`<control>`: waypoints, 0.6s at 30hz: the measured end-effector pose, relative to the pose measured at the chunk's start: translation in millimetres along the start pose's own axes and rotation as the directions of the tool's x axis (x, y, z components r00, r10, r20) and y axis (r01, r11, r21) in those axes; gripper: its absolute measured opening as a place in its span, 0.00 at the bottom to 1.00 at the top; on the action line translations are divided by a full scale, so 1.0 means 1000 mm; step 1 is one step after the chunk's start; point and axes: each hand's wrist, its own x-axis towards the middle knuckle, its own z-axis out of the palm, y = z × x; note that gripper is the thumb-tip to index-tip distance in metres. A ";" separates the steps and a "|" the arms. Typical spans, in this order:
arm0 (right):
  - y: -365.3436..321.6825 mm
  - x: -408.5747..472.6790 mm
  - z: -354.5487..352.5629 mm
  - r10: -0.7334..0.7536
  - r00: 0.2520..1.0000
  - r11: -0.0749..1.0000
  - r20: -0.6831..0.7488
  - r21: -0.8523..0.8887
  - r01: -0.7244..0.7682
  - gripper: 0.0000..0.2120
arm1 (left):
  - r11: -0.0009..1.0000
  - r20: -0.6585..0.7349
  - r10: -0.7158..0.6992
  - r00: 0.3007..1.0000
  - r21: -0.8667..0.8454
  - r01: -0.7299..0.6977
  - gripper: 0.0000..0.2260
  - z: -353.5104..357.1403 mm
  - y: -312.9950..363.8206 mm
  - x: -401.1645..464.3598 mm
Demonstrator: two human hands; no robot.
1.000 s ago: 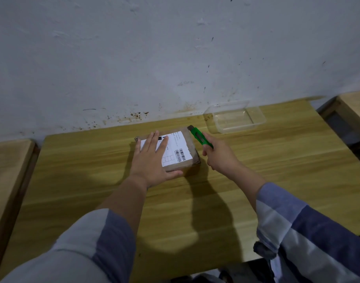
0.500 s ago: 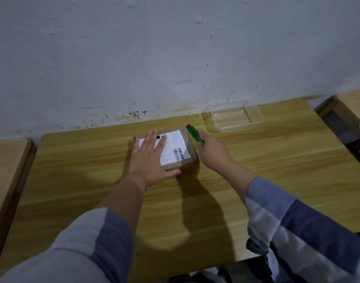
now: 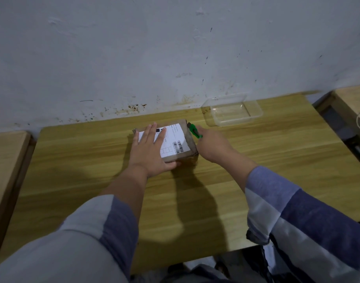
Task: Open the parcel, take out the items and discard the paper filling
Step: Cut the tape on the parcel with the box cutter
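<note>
A small brown cardboard parcel [image 3: 187,137] with a white shipping label lies flat on the wooden table [image 3: 256,160]. My left hand [image 3: 150,152] rests flat on its top, fingers straight, thumb along the near edge. My right hand [image 3: 213,148] grips a green box cutter [image 3: 194,130] whose tip sits at the parcel's far right corner, against its right side. The parcel is closed; its contents are hidden.
A clear plastic container [image 3: 234,112] stands at the back right of the table, near the stained white wall. Other wooden tables flank this one: one on the left [image 3: 5,152] and one on the right [image 3: 352,99].
My right hand has brought the green cutter down and in against the parcel's right side. My left hand stays pressed on the top.
</note>
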 end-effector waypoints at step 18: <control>0.028 -0.048 0.007 0.018 0.999 1.000 0.039 0.002 -0.018 0.27 | 1.000 -0.014 -0.006 1.000 0.016 0.006 0.53 0.002 0.001 0.000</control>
